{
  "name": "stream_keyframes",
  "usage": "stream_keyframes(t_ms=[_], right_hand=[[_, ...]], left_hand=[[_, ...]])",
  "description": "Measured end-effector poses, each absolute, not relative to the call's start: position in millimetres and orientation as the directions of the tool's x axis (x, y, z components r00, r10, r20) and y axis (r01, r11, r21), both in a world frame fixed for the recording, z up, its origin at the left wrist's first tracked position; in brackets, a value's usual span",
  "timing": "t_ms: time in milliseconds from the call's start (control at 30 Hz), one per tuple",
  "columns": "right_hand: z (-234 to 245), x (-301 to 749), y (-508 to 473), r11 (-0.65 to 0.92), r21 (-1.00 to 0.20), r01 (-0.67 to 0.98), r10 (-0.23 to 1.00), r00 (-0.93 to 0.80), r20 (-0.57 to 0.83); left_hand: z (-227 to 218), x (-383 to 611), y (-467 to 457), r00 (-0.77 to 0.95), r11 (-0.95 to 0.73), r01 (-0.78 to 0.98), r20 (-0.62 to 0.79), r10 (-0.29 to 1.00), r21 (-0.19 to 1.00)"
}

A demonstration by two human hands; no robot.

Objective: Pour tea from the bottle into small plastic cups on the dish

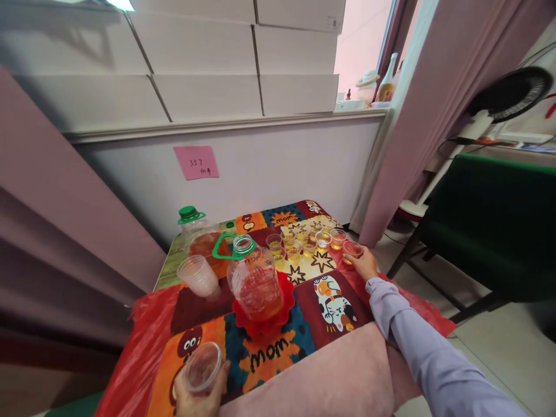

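My left hand (197, 394) is at the near edge of the table, fingers wrapped round an empty clear plastic cup (202, 366). My right hand (364, 263), in a lilac sleeve, reaches to the table's far right and grips a small filled cup (351, 250) of amber liquid. Several more small filled cups (304, 243) stand in a cluster just left of it. A large clear jug (256, 284) with a green handle and open mouth sits on a red plate (284, 313) in the middle.
A stack of clear cups (198, 275) lies on its side left of the jug, with a second green-capped jug (195, 234) behind. The colourful patterned cloth (330, 307) covers a small table. A green chair (490, 226) and a fan (508, 95) stand at right; a wall is behind.
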State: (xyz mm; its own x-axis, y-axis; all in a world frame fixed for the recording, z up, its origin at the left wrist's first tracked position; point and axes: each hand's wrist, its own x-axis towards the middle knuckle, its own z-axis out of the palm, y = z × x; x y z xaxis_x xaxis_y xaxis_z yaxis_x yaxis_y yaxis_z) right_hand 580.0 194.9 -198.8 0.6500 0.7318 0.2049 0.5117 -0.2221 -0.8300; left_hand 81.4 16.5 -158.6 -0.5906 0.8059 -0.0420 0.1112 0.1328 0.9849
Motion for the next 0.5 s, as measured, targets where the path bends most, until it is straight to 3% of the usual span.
stream_keyframes(t_ms=[233, 500], right_hand=[[-167.8, 599.1, 211.6, -0.204, -0.735, 0.647, 0.731, 0.600, 0.325], [-132.8, 618.9, 247.2, -0.181, -0.433, 0.883, 0.840, 0.368, 0.398]], left_hand=[[-172.3, 74.6, 23.2, -0.559, 0.169, 0.148, -0.058, 0.827, 0.974], [-161.6, 81.9, 19.8, -0.599, 0.188, 0.266, 0.009, 0.801, 0.946]])
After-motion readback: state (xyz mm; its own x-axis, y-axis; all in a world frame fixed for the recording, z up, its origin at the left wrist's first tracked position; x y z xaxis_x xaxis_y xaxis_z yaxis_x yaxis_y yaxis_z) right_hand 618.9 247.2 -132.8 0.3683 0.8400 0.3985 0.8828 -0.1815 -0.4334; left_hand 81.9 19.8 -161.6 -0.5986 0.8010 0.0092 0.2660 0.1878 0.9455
